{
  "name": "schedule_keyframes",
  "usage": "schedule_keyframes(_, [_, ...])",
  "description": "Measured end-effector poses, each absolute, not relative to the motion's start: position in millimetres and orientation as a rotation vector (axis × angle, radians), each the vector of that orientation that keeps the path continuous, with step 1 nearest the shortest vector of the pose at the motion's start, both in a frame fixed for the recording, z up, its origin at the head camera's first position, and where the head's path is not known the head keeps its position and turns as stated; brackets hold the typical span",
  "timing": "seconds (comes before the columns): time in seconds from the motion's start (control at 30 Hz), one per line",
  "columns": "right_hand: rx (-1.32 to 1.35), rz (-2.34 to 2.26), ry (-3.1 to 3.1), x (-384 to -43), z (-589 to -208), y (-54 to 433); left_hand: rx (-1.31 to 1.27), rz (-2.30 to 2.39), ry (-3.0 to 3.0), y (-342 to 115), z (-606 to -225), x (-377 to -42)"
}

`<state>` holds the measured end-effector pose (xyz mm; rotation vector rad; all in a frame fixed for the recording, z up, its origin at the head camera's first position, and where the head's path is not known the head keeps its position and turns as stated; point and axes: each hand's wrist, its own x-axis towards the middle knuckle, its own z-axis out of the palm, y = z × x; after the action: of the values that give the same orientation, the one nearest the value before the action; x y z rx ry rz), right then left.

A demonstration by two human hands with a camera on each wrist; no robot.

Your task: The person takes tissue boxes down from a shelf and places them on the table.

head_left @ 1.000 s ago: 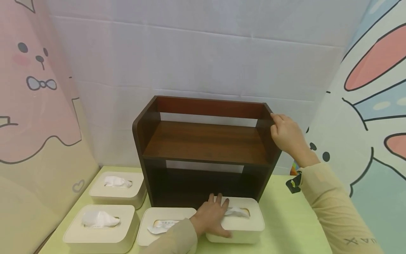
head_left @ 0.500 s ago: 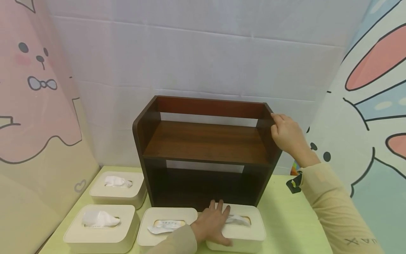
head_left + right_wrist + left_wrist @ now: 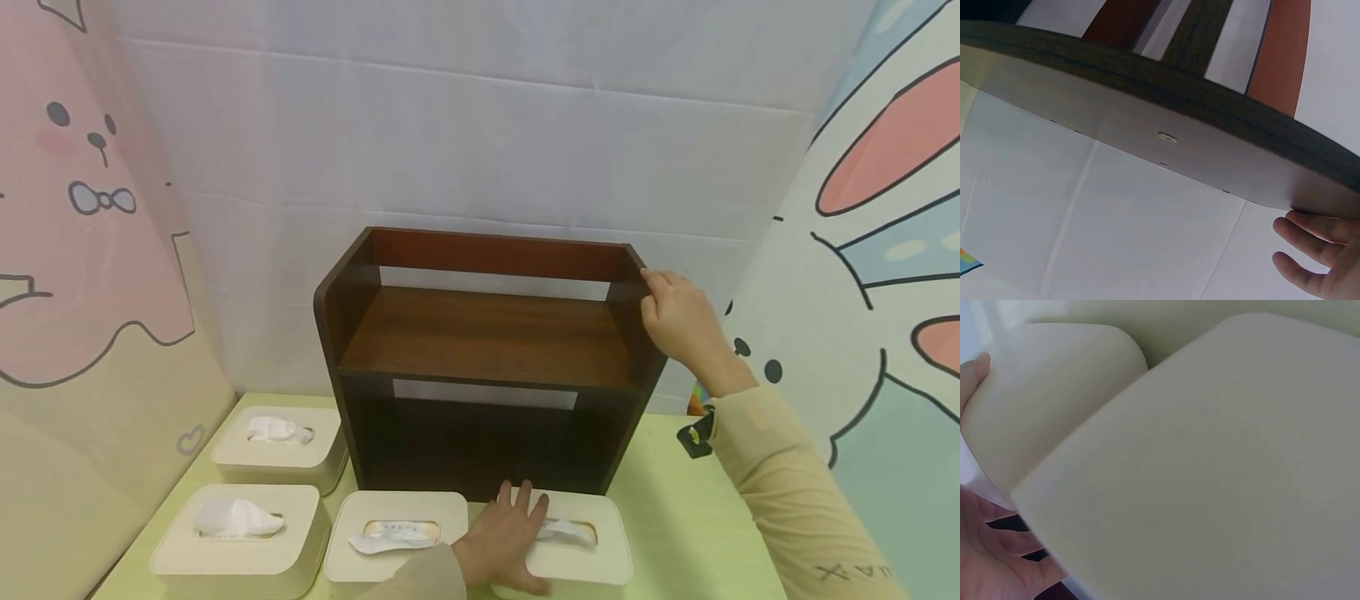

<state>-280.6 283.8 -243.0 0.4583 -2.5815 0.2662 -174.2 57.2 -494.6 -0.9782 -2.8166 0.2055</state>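
Observation:
My left hand (image 3: 504,537) spans the left end of a cream tissue box (image 3: 581,562), fingers toward its far edge and thumb at the near side. In the left wrist view, the thumb (image 3: 975,375) and fingers lie around that rounded box (image 3: 1054,381), partly behind a nearer cream box (image 3: 1210,469). A white tissue pokes from the slot in its lid. Up at the right side panel of a dark brown two-tier shelf (image 3: 487,337), my right hand (image 3: 681,321) grips the edge. The right wrist view has its fingers (image 3: 1313,240) by the panel's outer face (image 3: 1210,156).
Another tissue box (image 3: 401,508) sits just left of my left hand. Two more, a near one (image 3: 232,550) and a far one (image 3: 273,454), stand at the left of the pale green table (image 3: 690,508). A white cloth wall (image 3: 480,125) rises behind the shelf.
The tissue box under my left hand has slid toward me, away from the shelf's front, and the hand has moved with it. My right hand and the shelf hold their place.

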Motion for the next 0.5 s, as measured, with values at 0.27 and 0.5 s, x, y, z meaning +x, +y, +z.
schedule_keyframes(0.27, [0.465, 0.268, -2.570, -280.6, -243.4, 284.3, -0.962, 0.223, -2.820, 55.5, -496.4, -167.6])
schedule_keyframes(0.5, [0.460, 0.270, -2.565, -280.3, -243.6, 284.4, -0.979, 0.231, -2.806, 55.0, -495.8, -165.6])
